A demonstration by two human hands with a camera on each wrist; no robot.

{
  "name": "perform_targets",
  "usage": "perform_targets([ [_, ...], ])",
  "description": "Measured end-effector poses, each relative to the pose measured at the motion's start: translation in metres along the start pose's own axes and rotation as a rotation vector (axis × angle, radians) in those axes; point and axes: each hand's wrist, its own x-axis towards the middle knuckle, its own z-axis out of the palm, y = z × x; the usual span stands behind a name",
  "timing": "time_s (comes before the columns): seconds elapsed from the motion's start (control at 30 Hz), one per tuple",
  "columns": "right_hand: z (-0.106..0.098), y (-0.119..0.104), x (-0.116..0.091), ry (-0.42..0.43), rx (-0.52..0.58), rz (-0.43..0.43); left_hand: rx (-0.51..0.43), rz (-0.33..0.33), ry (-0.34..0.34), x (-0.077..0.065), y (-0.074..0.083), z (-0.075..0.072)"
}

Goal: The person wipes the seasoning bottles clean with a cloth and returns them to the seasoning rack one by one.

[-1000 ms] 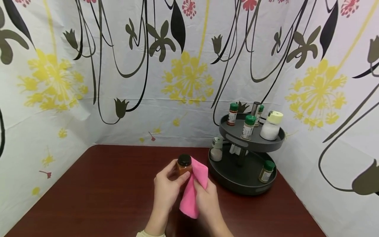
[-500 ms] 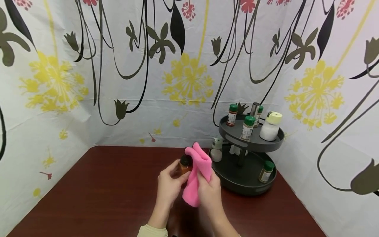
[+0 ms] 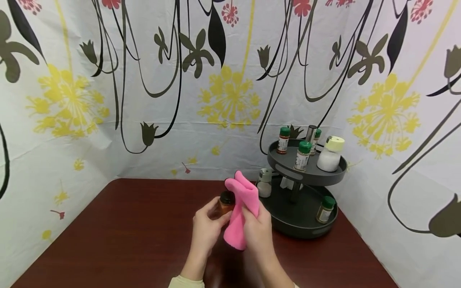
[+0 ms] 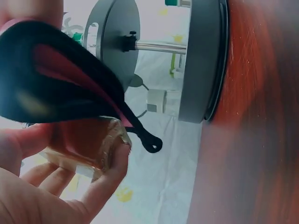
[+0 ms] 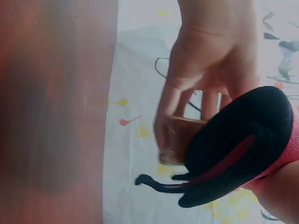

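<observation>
Above the table, my left hand [image 3: 206, 230] grips a small square glass jar [image 3: 227, 201] with a black lid and reddish-brown contents. Fingers and thumb hold its sides, as the left wrist view shows on the jar's clear body [image 4: 88, 144]. A folded pink cloth [image 3: 240, 214] with a black loop on its edge is pinched in my right hand [image 3: 259, 232]. It lies against the jar's right side and hides part of it. From the right wrist, the cloth's dark edge [image 5: 233, 135] covers much of the jar [image 5: 175, 140].
A two-tier dark grey turntable rack [image 3: 302, 230] stands at the table's back right. Green-capped spice jars [image 3: 302, 156] and a white shaker [image 3: 330, 154] stand on it. Behind the dark red table [image 3: 144, 232] hangs a flower-patterned sheet [image 3: 162, 108].
The cloth has risen and folded over near the jar's lid, now covering more of the jar's right side. Both hands have shifted slightly right, keeping hold of the jar and the cloth.
</observation>
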Motion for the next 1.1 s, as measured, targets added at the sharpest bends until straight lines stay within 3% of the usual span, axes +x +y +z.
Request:
perform_targets([
  [0.2, 0.008, 0.017, -0.006, 0.012, 0.018, 0.025, -0.071, 0.007, 0.025, -0.001, 0.006, -0.002],
  [0.3, 0.006, 0.029, -0.006, -0.022, -0.015, 0.066, -0.109, 0.007, 0.039, 0.0, 0.009, -0.004],
  [0.5, -0.008, 0.032, -0.001, -0.136, -0.071, 0.108, -0.294, -0.116, -0.009, -0.003, 0.01, -0.011],
  [0.57, -0.011, 0.029, -0.001, -0.158, -0.05, 0.127, -0.316, -0.148, -0.032, -0.004, 0.011, -0.012],
  [0.83, -0.016, 0.023, -0.002, -0.169, -0.011, 0.154, -0.168, -0.117, -0.019, -0.005, 0.01, -0.009],
  [0.93, -0.015, 0.021, -0.002, -0.149, -0.009, 0.153, -0.17, -0.085, -0.06, -0.007, 0.007, -0.005],
  [1.1, -0.016, 0.006, 0.001, -0.051, -0.047, 0.05, -0.092, -0.021, -0.135, -0.01, 0.003, 0.002],
])
